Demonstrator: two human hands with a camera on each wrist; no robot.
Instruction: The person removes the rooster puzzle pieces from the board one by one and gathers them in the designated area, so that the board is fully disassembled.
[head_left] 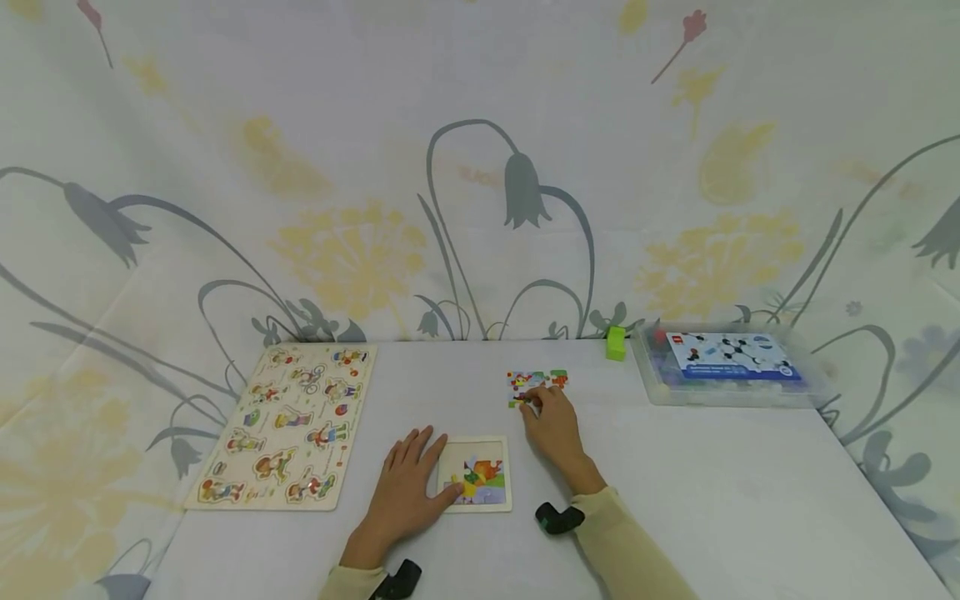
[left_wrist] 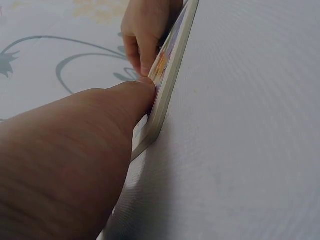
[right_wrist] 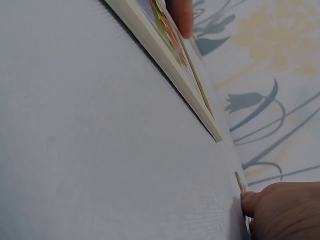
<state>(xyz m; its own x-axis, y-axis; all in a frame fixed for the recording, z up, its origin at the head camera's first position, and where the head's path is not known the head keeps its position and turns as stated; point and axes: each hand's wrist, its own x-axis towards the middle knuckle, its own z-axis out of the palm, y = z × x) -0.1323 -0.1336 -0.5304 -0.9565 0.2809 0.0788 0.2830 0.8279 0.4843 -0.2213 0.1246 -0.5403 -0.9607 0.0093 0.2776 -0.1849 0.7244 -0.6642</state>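
Observation:
A small wooden puzzle tray [head_left: 474, 510] lies near the middle front, with joined, colourful jigsaw pieces [head_left: 483, 479] in its lower part and bare board above. My left hand [head_left: 405, 483] rests at its left side, fingers extended; the thumb [left_wrist: 142, 95] lies over the tray's edge onto the picture. Beyond the tray is a group of loose jigsaw pieces [head_left: 536, 380]. Over their near edge, my right hand [head_left: 555, 429] has thumb and fingers curled together, pinching a puzzle piece [right_wrist: 239, 181] that is mostly hidden by the fingers.
A large wooden board of figure shapes [head_left: 292, 433] lies on the left. At the back right stand a clear plastic box [head_left: 735, 392] with a printed blue-and-white sheet and a bright green block [head_left: 616, 343]. A flower-print cloth [head_left: 480, 208] hangs behind the white table [head_left: 712, 500].

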